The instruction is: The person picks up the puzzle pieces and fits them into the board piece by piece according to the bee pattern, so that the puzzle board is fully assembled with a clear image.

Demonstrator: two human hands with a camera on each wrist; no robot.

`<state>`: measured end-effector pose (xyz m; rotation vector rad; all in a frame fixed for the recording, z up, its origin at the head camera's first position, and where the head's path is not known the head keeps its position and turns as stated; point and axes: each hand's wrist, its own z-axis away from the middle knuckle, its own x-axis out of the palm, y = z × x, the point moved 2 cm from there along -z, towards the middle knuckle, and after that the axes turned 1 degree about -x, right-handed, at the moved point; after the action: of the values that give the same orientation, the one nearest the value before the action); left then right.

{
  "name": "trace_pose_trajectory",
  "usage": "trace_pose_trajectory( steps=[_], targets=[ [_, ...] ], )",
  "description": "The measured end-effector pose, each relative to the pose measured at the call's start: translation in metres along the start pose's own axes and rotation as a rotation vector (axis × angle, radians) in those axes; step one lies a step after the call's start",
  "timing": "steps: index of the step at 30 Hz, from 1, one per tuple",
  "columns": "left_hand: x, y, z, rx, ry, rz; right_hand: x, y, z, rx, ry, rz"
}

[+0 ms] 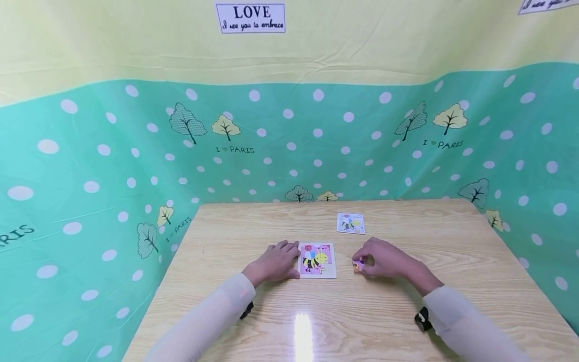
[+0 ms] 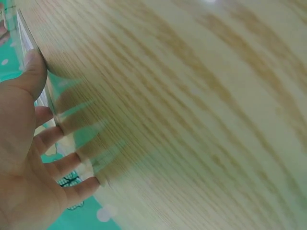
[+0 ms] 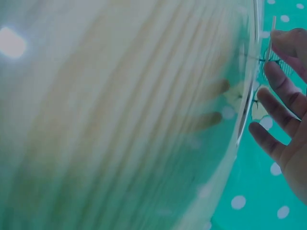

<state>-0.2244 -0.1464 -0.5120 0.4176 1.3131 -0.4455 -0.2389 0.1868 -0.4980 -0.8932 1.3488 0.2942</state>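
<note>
A square bee jigsaw puzzle (image 1: 315,260) lies flat in its pale-rimmed board on the table. Along its left side rests my left hand (image 1: 277,261), thumb by the near corner and a fingertip by the far one. The left wrist view shows that thumb (image 2: 34,72) against the board's edge and the other fingers spread and loosely bent. To the right of the board, my right hand (image 1: 384,259) pinches a small pink and orange puzzle piece (image 1: 358,265) between thumb and index finger. That piece appears edge-on in the right wrist view, the remaining fingers (image 3: 278,112) held apart from it.
Behind the board, slightly right, lies a square picture card (image 1: 351,223) with a similar bee. The wooden table (image 1: 253,221) is glossy and mirrors the hands. A green and yellow printed cloth (image 1: 316,120) encloses its back and sides.
</note>
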Motion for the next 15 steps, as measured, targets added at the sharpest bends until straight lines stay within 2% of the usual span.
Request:
trace_pose_trajectory(
  steps=[15],
  targets=[
    [0.004, -0.001, -0.005, 0.002, 0.006, -0.022, 0.015, -0.021, -0.028, -0.030, -0.010, 0.032]
  ],
)
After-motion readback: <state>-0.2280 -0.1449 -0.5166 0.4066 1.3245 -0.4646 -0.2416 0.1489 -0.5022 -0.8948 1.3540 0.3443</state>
